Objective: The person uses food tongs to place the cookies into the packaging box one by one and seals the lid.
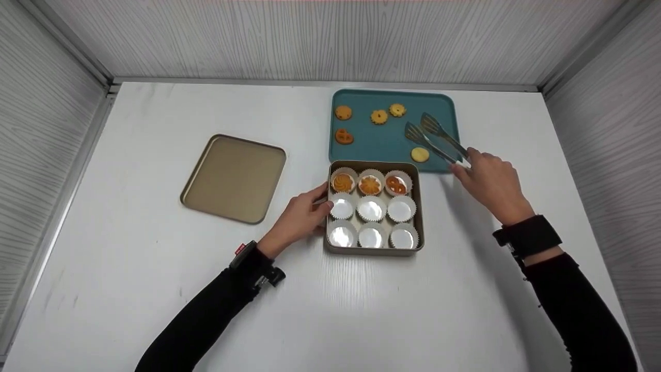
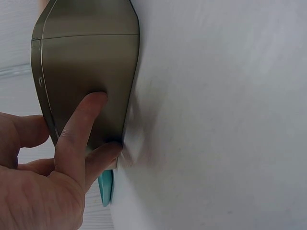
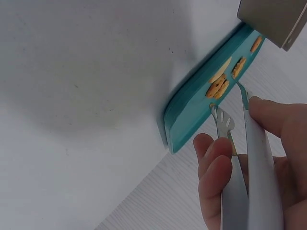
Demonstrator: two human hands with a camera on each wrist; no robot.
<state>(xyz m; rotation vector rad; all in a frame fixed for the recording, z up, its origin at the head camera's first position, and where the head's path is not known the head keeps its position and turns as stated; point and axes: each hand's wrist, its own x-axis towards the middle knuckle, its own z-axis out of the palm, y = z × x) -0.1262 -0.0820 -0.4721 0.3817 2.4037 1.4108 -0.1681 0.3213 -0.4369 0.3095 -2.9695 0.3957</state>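
My left hand (image 1: pixel 299 218) grips the left wall of a square metal tin (image 1: pixel 372 252), thumb at the rim and fingers against the outer side. White paper cups (image 1: pixel 371 208) fill the tin in rows. The far row's cups hold a swirl cookie (image 1: pixel 342 182), a flower-shaped cookie (image 1: pixel 370 185) and a pretzel-shaped cookie (image 1: pixel 396 184). My right hand (image 1: pixel 493 181) holds metal tongs (image 3: pixel 261 177) with slotted ends, their arms spread apart over the teal tray (image 1: pixel 369 150). Close below the tips lies a round pale cookie (image 1: pixel 420 154); nothing shows between the tips.
Elsewhere on the tray are a round cookie (image 1: pixel 343 112), another pretzel-shaped cookie (image 1: pixel 344 136) and two scalloped cookies (image 1: pixel 379 117). A shallow gold-coloured lid (image 1: pixel 235 178) lies left of the tin. Grey panels (image 1: pixel 330 41) enclose the white table (image 1: pixel 258 310) at the back and sides.
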